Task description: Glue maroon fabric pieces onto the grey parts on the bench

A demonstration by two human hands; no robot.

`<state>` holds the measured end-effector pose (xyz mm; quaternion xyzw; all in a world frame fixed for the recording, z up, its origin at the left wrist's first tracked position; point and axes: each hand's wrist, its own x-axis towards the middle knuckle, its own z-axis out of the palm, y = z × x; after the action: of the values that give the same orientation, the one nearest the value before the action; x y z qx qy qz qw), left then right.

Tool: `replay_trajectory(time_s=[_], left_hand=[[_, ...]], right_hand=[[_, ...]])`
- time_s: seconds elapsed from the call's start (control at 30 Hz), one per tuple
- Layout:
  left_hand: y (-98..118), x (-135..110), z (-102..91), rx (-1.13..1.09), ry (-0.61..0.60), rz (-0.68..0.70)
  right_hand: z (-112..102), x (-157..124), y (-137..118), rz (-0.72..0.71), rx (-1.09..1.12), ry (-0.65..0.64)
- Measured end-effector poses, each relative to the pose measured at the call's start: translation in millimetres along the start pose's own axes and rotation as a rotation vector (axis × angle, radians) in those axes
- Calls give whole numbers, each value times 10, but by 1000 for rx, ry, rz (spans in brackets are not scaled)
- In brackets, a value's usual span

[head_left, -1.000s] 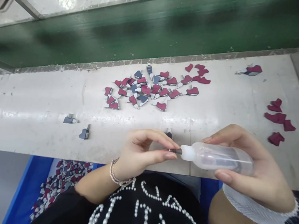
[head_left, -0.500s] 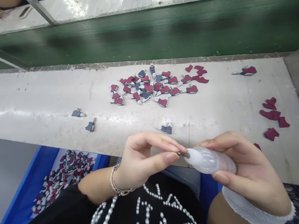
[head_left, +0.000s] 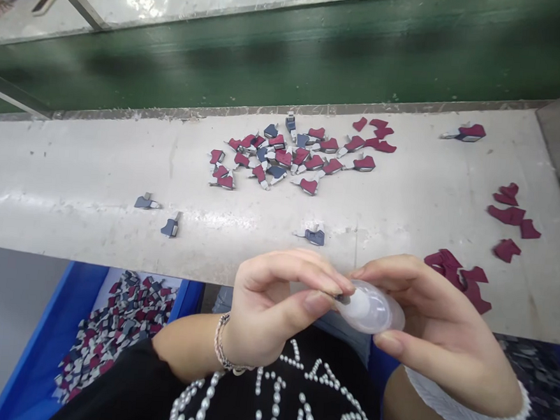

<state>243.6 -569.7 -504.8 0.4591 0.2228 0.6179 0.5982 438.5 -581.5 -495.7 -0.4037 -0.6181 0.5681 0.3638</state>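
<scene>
My left hand (head_left: 274,299) pinches a small dark piece (head_left: 341,297) between thumb and forefinger, just off the near edge of the white bench (head_left: 71,176). My right hand (head_left: 437,323) is wrapped round a clear squeeze bottle (head_left: 371,309) with a white tip, and that tip touches the pinched piece. Further out on the bench lies a pile of small maroon and blue-grey pieces (head_left: 293,156). One blue-grey piece (head_left: 314,236) lies alone just beyond my hands.
Maroon fabric cut-outs (head_left: 458,273) lie by my right hand, with more cut-outs (head_left: 512,216) at the right edge. Two stray blue-grey pieces (head_left: 157,214) sit left. A blue bin (head_left: 38,372) of pieces stands below the bench. A green conveyor belt (head_left: 291,51) runs behind.
My right hand has turned the bottle so that its tip points more toward me, and both hands have drawn slightly closer. The view shifted, bringing more maroon cut-outs into sight.
</scene>
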Motion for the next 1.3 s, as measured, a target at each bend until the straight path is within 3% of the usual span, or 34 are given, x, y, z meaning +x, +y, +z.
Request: replay_trajectory(time_s=[0.4,0.7,0.93,1.3], left_hand=[[7,-9,17,117,51,103],[7,-28,6,46,99,15],[-28,-31,-12,-64,51,55],[80,38,-183,149,-82,135]], right_hand=[[176,37,-41,-34,-55,-72],[237,32,-54,-34,-127,-67],[264,34,-42,-23,-57,-85],[238,14,-82,2,-48,-98]])
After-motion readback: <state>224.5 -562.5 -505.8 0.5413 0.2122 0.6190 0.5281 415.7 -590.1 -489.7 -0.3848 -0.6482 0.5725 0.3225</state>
